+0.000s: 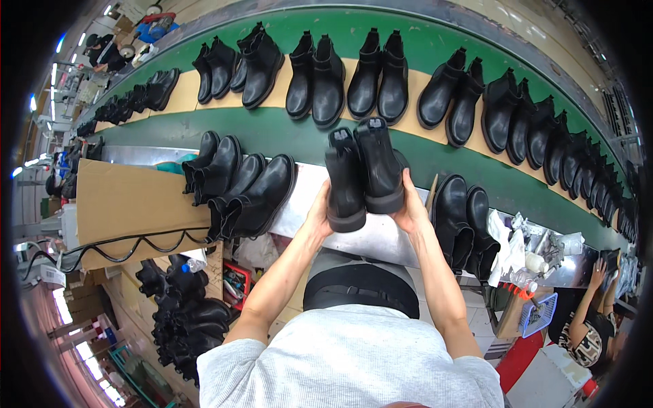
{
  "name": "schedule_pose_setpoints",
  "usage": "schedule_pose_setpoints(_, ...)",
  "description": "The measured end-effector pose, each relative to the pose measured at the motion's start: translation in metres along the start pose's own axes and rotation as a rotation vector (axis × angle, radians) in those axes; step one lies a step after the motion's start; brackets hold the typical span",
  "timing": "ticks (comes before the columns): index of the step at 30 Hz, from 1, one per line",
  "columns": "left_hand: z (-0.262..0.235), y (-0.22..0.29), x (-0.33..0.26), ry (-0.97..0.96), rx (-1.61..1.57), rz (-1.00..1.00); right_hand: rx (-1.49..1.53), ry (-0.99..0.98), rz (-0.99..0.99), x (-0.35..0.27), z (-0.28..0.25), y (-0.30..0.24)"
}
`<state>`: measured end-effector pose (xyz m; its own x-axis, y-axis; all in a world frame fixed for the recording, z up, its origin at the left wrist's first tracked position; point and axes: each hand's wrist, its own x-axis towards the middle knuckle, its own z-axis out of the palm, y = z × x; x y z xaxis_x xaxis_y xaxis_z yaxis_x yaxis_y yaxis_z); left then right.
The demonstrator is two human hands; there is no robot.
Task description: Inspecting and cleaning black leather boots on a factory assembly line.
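Observation:
A pair of black ankle boots is held over the metal edge of the bench, heels toward me and shaft tops pointing away. My left hand is closed around the heel end of the left boot. On the other side, my right hand grips the heel end of the right boot. The two held boots are side by side, and pale labels show at their tops. My fingers are partly hidden behind the boots.
Pairs of black boots line the green conveyor. More boots stand at my left and right. Cardboard lies left, with piled boots below. Bottles and a blue basket are right, near another person.

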<state>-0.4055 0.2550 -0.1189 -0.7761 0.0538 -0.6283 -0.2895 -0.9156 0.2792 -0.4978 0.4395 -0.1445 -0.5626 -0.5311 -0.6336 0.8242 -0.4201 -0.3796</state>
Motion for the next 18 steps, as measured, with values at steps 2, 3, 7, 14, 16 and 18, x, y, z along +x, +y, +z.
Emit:
schedule_pose_setpoints(2,0.019,0.009,0.007,-0.055,-0.018,0.034,0.097,-0.084,-0.052,0.0,0.016,-0.01)
schedule_pose_setpoints(3,0.027,0.014,0.01,0.011,0.004,0.092,0.088,-0.062,-0.089,-0.001,0.023,-0.015)
schedule_pose_setpoints(7,0.032,0.031,0.018,0.051,0.053,0.23,0.065,0.0,-0.291,-0.012,0.04,-0.028)
schedule_pose_setpoints(14,0.054,0.034,0.019,0.166,0.119,0.393,0.075,0.028,-0.384,-0.019,0.039,-0.031)
schedule_pose_setpoints(16,0.052,0.034,0.021,0.176,0.144,0.418,0.089,0.021,-0.359,-0.019,0.039,-0.028)
schedule_pose_setpoints(18,0.05,0.034,0.021,0.161,0.142,0.38,0.147,-0.025,-0.284,-0.022,0.043,-0.024)
